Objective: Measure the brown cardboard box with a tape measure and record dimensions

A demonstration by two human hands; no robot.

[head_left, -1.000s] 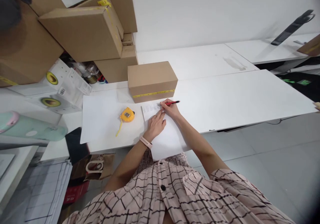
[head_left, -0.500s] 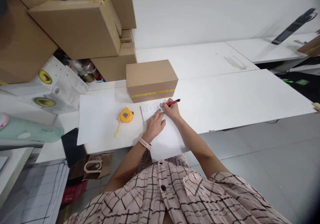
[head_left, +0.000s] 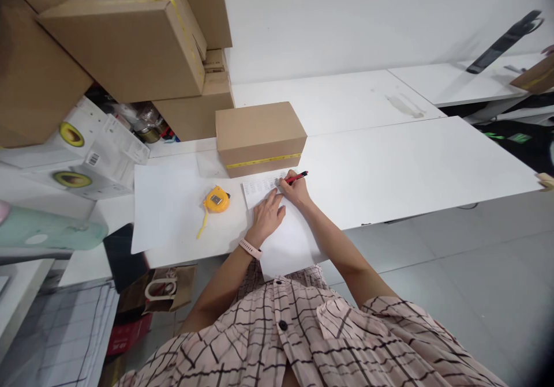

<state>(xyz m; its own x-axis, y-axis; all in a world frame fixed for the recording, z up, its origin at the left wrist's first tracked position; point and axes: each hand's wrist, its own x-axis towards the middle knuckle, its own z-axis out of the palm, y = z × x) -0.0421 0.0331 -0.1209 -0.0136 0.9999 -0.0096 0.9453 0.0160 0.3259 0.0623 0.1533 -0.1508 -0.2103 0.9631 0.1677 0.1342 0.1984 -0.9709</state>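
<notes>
A red pen (head_left: 296, 178) with a black end is gripped in my right hand (head_left: 296, 191), its tip down at the upper part of a white sheet of paper (head_left: 288, 243). Rows of small handwriting, too small to read, run along the sheet's top. My left hand (head_left: 267, 217) lies flat on the paper with its fingers stretched out, holding nothing. Just beyond the sheet stands a closed cardboard box (head_left: 262, 130) with a yellow strip along its front. To the left is a yellow tape measure (head_left: 216, 200), a short length of its tape pulled out.
Blank white paper (head_left: 162, 202) lies at the left of the white table (head_left: 389, 168). Large cardboard boxes (head_left: 130, 52) are stacked at the back left, above white boxes with avocado pictures (head_left: 99, 145). A green bottle (head_left: 52, 225) is at far left, a dark bottle (head_left: 502, 44) at far right.
The camera view has shifted slightly, so the surroundings sit a little further left. My right hand and pen have moved very slightly along the writing; my left hand stays on the paper.
</notes>
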